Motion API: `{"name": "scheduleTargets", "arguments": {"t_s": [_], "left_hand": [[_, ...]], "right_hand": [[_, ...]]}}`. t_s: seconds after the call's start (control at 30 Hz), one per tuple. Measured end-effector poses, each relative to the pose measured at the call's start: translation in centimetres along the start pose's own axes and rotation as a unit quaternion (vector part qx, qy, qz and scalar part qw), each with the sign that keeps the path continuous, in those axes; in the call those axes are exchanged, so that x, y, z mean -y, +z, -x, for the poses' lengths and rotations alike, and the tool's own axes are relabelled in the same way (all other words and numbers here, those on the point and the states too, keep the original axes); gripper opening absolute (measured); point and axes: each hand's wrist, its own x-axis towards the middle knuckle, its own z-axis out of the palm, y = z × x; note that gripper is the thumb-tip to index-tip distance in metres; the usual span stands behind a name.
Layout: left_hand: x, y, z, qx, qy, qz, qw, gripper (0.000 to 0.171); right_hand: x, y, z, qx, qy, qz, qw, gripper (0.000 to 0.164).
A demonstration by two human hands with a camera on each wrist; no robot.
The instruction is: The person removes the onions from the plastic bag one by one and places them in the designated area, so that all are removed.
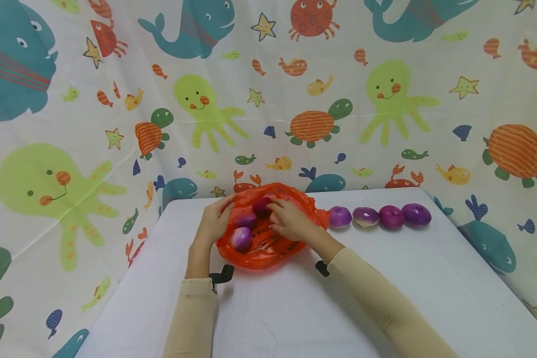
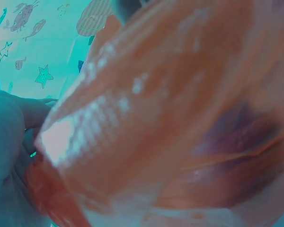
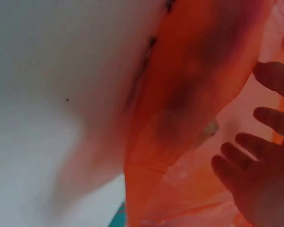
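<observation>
A red-orange plastic bag lies spread on the table with its mouth open. Three purple onions show in it: a pale one in front, a second behind it, and a dark one deepest. My left hand grips the bag's left edge; in the left wrist view bag film fills most of the picture beside the fingers. Over the bag's mouth, my right hand has its fingertips right at the dark onion. In the right wrist view its fingers are spread apart against the bag.
To the bag's right, a row of several purple onions stands along the back of the white table. A curtain printed with sea animals hangs behind and at the sides. Dark wrist mounts sit at both cuffs.
</observation>
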Motion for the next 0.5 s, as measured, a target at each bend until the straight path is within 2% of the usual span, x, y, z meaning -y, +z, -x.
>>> {"name": "scheduleTargets", "arguments": {"t_s": [0.13, 0.2, 0.37, 0.5], "left_hand": [[-0.1, 0.1, -0.1, 0.001, 0.003, -0.004, 1.0, 0.044], [-0.1, 0.2, -0.1, -0.001, 0.004, -0.005, 1.0, 0.044], [-0.1, 0.2, -0.1, -0.001, 0.006, -0.005, 1.0, 0.044], [0.1, 0.2, -0.1, -0.008, 0.022, -0.012, 0.9997, 0.043]], "right_hand": [[-0.8, 1.0, -0.5, 0.044, 0.048, -0.002, 0.998, 0.076], [-1.1, 1.4, -0.6, 0.058, 0.06, 0.004, 0.997, 0.075], [-1.6, 2.0, -0.7, 0.061, 0.056, 0.021, 0.996, 0.06], [-1.6, 2.0, -0.6, 0.057, 0.05, 0.008, 0.997, 0.055]]}}
